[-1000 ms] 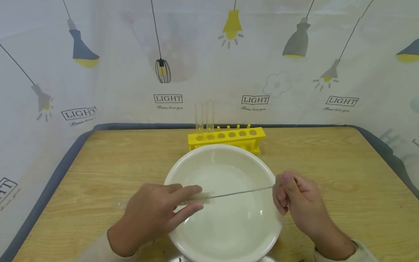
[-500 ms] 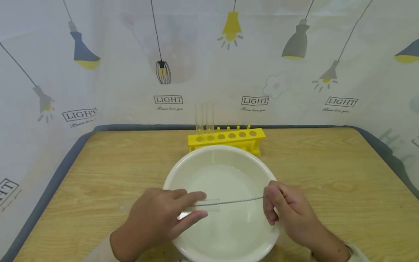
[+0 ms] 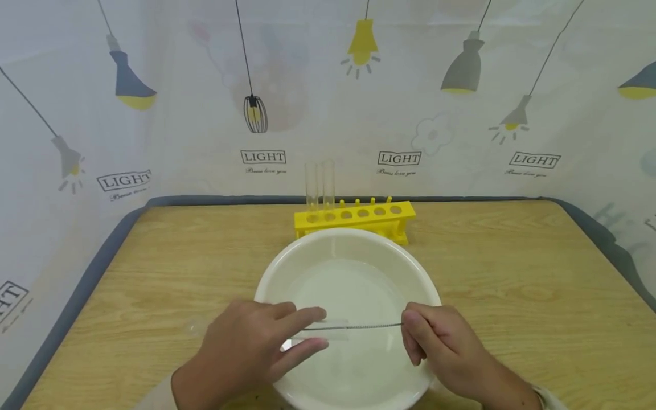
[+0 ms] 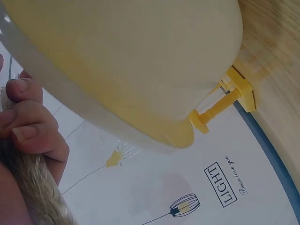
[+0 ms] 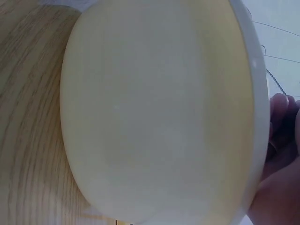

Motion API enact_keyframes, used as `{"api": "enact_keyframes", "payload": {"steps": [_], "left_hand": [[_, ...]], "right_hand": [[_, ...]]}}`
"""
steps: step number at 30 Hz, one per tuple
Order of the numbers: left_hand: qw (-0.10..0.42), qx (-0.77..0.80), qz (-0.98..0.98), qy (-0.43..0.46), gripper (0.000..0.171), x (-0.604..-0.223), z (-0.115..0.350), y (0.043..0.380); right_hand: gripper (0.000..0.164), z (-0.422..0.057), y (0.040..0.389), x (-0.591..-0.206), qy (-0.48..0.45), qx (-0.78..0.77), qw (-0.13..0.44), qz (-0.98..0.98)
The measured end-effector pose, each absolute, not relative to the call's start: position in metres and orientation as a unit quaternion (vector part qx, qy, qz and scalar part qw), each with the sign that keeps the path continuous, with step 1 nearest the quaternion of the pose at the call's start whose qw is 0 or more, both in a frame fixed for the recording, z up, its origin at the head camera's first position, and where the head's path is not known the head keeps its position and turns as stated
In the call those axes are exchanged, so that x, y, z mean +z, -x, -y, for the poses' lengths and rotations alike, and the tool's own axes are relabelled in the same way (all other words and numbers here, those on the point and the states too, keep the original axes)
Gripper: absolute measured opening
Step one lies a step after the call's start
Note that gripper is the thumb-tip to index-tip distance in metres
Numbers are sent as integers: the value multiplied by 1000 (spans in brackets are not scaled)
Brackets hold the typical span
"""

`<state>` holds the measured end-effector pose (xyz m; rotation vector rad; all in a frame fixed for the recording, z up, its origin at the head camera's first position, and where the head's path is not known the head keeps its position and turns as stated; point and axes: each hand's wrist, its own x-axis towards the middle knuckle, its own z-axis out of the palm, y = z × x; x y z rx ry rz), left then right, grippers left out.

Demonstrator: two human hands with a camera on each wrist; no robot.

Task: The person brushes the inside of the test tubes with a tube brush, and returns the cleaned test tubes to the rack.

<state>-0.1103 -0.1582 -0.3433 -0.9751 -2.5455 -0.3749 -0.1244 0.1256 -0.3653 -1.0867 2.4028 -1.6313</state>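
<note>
My left hand (image 3: 246,344) holds a clear test tube (image 3: 339,336) lying sideways above the white basin (image 3: 353,370). The tube's mouth points right, and its far end shows faintly left of the hand. A test tube brush reaches into it: the twisted wire handle (image 3: 374,326) runs out of the mouth to my right hand (image 3: 443,350), whose thumb and curled fingers pinch its end. In the left wrist view the pale bristles (image 4: 40,192) lie inside the tube along my left fingers (image 4: 35,124). The handle's tip is hidden in the right hand.
Behind the basin stands a yellow test tube rack (image 3: 353,215), with two clear tubes (image 3: 328,188) upright in its left holes. A wooden table (image 3: 512,273) carries everything, and a curtain printed with lamps (image 3: 333,114) hangs at the back.
My right hand has moved left and nearer, sliding the brush deeper into the tube. Bristles at the mouth have gone in, and less wire shows. The left hand has shifted slightly nearer.
</note>
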Motion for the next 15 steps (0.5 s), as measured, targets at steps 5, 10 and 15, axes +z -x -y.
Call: {"api": "enact_keyframes", "payload": {"steps": [5,10,15], "left_hand": [[182,-133,910,348,28,-343,156,110],[162,-137,910,355,29,-343,154,109],[183,-134,901,370,27,-343,153,110]], "right_hand": [[40,-125,125,-367,361,-528,32,-768],[38,-125,123,-369,366,-520,46,-770],[37,-124,124,-370,372,-516,38,-771]]}}
